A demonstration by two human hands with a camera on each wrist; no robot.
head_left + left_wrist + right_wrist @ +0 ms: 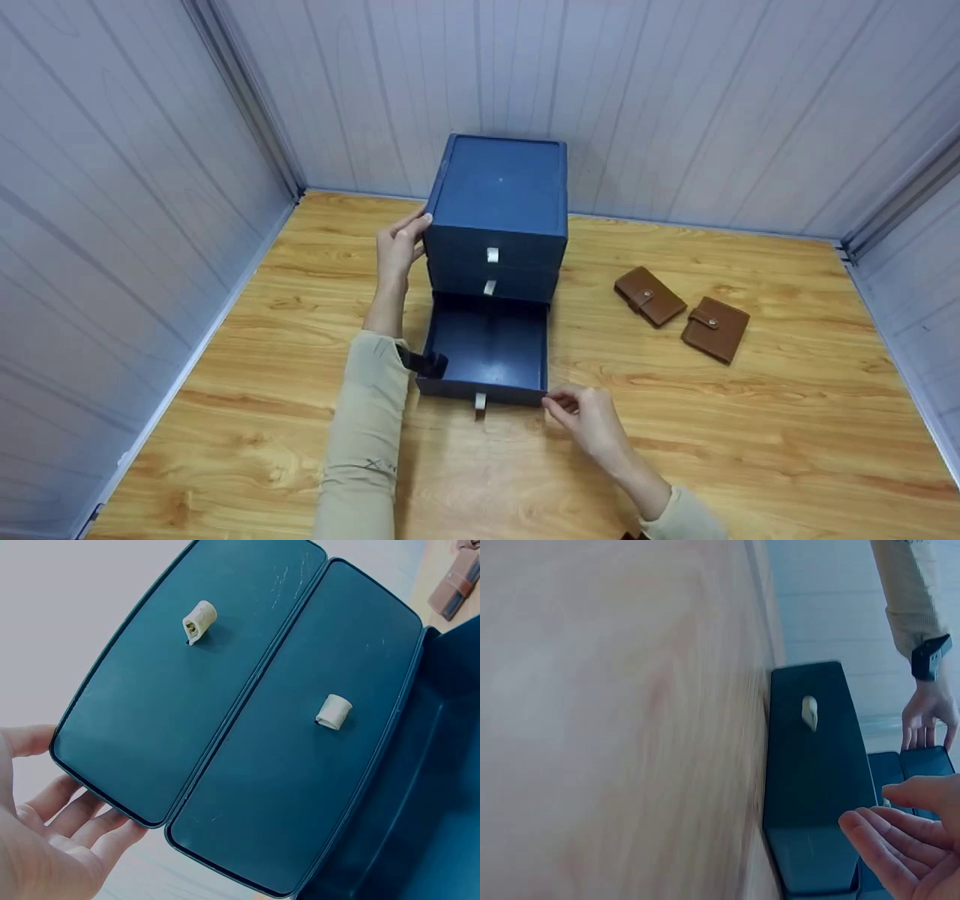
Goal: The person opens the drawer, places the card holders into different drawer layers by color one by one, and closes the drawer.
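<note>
A blue cabinet (501,184) of stacked drawers stands on the table with its bottom drawer (487,341) pulled out. Nothing lies on the visible floor of that drawer. My left hand (397,247) steadies the cabinet's left side, its fingers (56,799) fairly straight against the edge of the top unit. At the front right corner of the pulled-out drawer is my right hand (592,420), fingertips right by the corner. The right wrist view shows its thumb and fingers (889,844) apart, with nothing between them. A pale pull tab (480,405) hangs on the drawer's front.
Two brown snap-strap wallets, a left one (650,296) and a right one (716,330), lie to the cabinet's right. The upper two drawers, each with a pale tab (493,255), are closed. Panelled walls (645,105) border the wooden table (247,420) behind and at both sides.
</note>
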